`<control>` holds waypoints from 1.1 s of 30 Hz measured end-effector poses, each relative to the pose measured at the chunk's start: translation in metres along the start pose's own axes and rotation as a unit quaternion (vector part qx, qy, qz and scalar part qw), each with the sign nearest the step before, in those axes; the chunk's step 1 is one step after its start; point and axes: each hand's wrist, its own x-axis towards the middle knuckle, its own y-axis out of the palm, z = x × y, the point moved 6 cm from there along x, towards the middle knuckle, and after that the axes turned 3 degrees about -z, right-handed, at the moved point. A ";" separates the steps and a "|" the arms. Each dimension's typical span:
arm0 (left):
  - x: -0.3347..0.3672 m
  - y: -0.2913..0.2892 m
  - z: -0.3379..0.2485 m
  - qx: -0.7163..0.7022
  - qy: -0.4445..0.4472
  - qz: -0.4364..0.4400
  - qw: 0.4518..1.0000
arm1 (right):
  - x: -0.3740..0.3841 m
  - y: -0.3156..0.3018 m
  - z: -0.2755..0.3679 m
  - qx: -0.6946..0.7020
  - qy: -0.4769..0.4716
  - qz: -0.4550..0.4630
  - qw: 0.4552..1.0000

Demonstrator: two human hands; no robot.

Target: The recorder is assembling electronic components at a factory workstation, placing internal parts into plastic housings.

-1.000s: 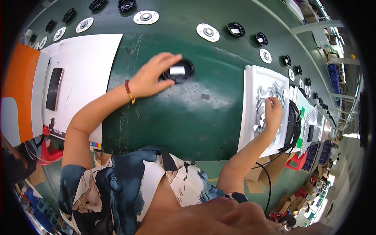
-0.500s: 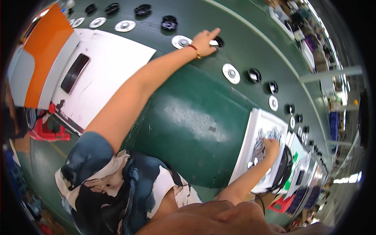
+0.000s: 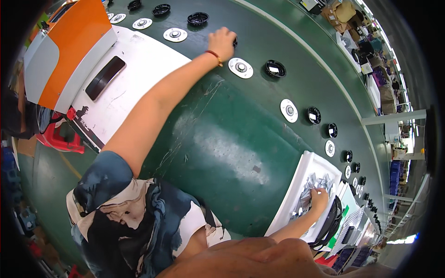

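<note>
My left hand (image 3: pixel 222 44) reaches far over the green work surface, its fingers curled round a black round part (image 3: pixel 235 42). Most of that part is hidden behind the fingers. Just right of it lie a white disc with a raised metal hub (image 3: pixel 240 68) and a black dish-shaped part (image 3: pixel 275 68) with a pale rectangular piece in it. At the lower right, my right hand (image 3: pixel 319 200) is down in a white tray (image 3: pixel 296 180), fingers pinched among loose silvery metal pieces (image 3: pixel 306 192). A small bright piece shows at its fingertips.
More white discs (image 3: pixel 289 110) and black round parts (image 3: pixel 314 115) run in a line along the far side. On the left, a phone-like black object (image 3: pixel 105 78) lies on a white board (image 3: pixel 139 55) beside an orange and grey machine (image 3: pixel 74 46). Black cable (image 3: pixel 330 222) lies beside the tray.
My left hand has left the black part with the pale piece and moved left to another black part; its outstretched finger is now curled. My right hand stays in the tray. The view has shifted.
</note>
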 end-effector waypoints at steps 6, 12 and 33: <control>-0.006 0.012 0.038 0.002 0.109 0.118 0.987 | -0.002 0.003 0.002 0.001 0.043 0.018 0.999; -0.021 -0.026 0.008 -0.052 0.232 0.046 0.970 | -0.054 -0.040 0.059 0.114 -0.122 -0.205 0.964; -0.191 -0.178 -0.086 -0.334 0.221 0.319 0.859 | -0.153 0.016 0.214 0.317 -0.290 0.047 0.902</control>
